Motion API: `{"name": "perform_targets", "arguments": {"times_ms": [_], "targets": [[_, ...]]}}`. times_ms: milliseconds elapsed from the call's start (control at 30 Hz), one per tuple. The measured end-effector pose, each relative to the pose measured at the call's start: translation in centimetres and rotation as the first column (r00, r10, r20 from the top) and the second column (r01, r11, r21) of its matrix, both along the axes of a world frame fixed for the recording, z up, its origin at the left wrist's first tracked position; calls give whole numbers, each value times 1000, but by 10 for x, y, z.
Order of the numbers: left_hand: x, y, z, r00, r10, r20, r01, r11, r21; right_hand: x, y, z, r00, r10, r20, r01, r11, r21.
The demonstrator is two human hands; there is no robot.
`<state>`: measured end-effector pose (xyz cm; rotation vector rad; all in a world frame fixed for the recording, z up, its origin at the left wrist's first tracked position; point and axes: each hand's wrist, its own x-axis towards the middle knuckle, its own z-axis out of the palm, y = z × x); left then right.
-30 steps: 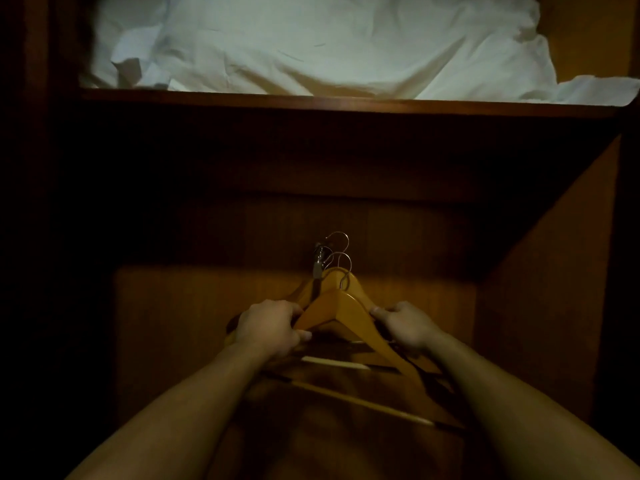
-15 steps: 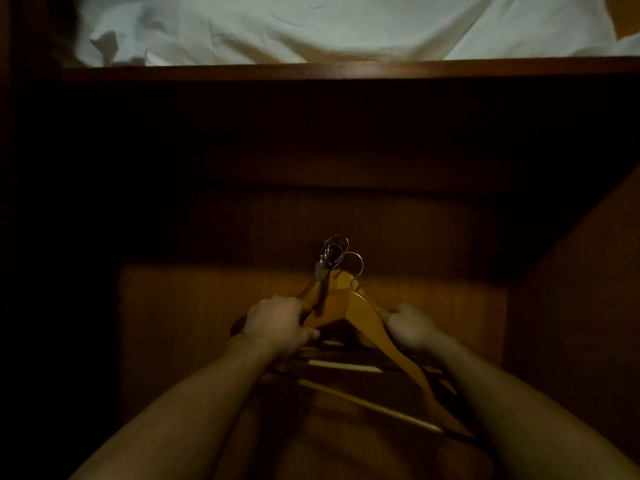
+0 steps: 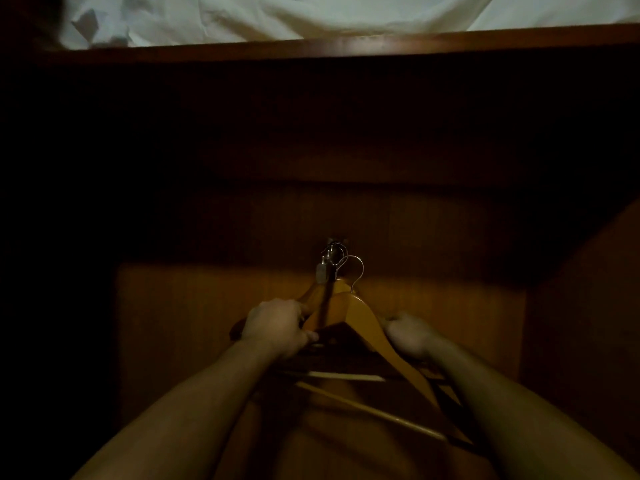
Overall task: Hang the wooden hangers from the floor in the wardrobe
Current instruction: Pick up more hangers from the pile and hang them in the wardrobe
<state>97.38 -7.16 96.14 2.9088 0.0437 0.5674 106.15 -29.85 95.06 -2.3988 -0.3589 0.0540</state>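
Observation:
A bundle of wooden hangers (image 3: 360, 317) with metal hooks (image 3: 351, 268) pointing away from me is held out low inside a dark wooden wardrobe. My left hand (image 3: 277, 327) grips the left shoulders of the stack. My right hand (image 3: 408, 336) holds the right shoulders from behind the topmost hanger. The hangers' lower bars (image 3: 367, 407) fan out toward me between my forearms. The hooks overlap, and a metal clip shows among them.
A wooden shelf edge (image 3: 346, 46) runs across the top, with crumpled white bedding (image 3: 311, 15) lying on it. The wardrobe's back panel (image 3: 207, 306) is lit in a band behind the hangers. A side wall (image 3: 581, 306) rises at the right. The left side is dark.
The view has tilted down, so the shelf and bedding sit higher in frame. Both hands keep their hold on the hangers, which have barely shifted.

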Motion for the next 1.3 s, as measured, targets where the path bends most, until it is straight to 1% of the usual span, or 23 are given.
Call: {"name": "perform_targets", "arguments": {"times_ms": [200,300,400,533,600,700,733,800,867,933,1000,1167,1300], "targets": [[4,1,-5,1000,8,1,-8,1000,1,2,2,-2,999,12,-50,-10,999,40],[3,-1,-6,1000,12,6,-12,1000,-3,-3,3,0,1000,16,-24,-15,1000,23],[3,-5,-4,1000,9,20,-9,1000,-18,-12,-1,2,1000,0,27,-1,998,64],[7,-15,4,1000,-4,25,5,998,-63,-24,-9,10,980,-11,201,-29,980,198],[10,-22,9,999,7,48,-2,994,-110,-27,-13,16,951,5,309,-59,984,166],[16,-28,13,994,9,108,16,975,-223,-27,-16,24,929,51,365,-67,997,30],[16,-30,14,993,2,122,27,970,-240,-27,-16,27,922,52,384,-52,999,-11],[18,-31,15,992,-3,124,31,974,-224,-24,-15,30,896,39,443,-12,998,-64],[21,-30,15,992,2,128,20,985,-172,-20,-11,32,880,34,474,3,997,-77],[24,-26,16,992,18,125,-9,997,-75,-17,-4,37,874,28,485,16,996,-87],[28,-18,17,990,60,130,-57,998,-31,-13,5,41,868,23,496,24,996,-88],[30,7,15,988,84,132,-67,990,-128,-4,34,41,859,58,508,-19,996,-82],[34,21,8,985,96,140,-77,988,-134,3,47,34,842,67,536,-31,997,-76]]}}
